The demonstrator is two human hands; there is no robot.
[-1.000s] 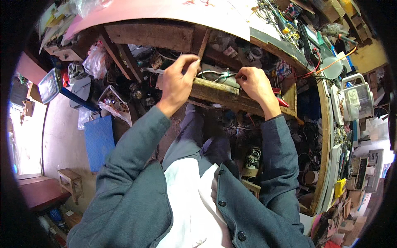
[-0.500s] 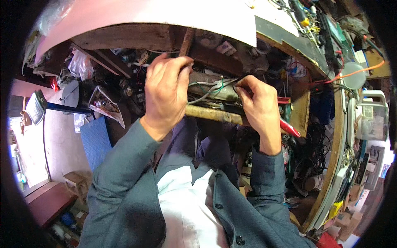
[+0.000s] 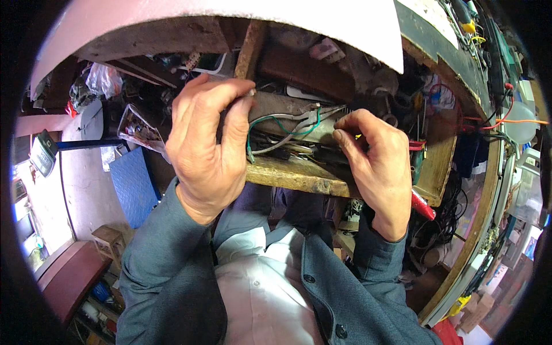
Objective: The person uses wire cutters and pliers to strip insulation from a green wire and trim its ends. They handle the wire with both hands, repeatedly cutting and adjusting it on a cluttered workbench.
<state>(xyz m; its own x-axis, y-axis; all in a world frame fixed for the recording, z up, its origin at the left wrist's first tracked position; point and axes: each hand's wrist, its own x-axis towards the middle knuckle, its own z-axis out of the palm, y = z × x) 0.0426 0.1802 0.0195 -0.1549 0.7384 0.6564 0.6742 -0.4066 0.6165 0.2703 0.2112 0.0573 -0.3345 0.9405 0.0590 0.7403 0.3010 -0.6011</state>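
My left hand [image 3: 210,146] is closed in a pinch, with a small pale piece at its fingertips that I cannot make out. My right hand [image 3: 376,167] pinches too, over the open wooden drawer [image 3: 293,178]; what its fingertips hold is unclear. Between the two hands lie a silvery pliers-like tool [image 3: 302,124] and a looped green wire [image 3: 283,127], above other dark tools in the drawer. A red handle [image 3: 422,205] sticks out right of my right hand.
A pink-white board [image 3: 345,31] covers the bench above the drawer. Tangled cables [image 3: 500,121] and tools crowd the right side. At left are a blue panel [image 3: 129,184], a box of clutter [image 3: 141,126], plastic bags [image 3: 103,80] and a maroon seat [image 3: 69,276].
The drawer appears lower and nearer in the picture. My left hand has moved left and downward, my right hand right and downward, showing more of the drawer's contents between them.
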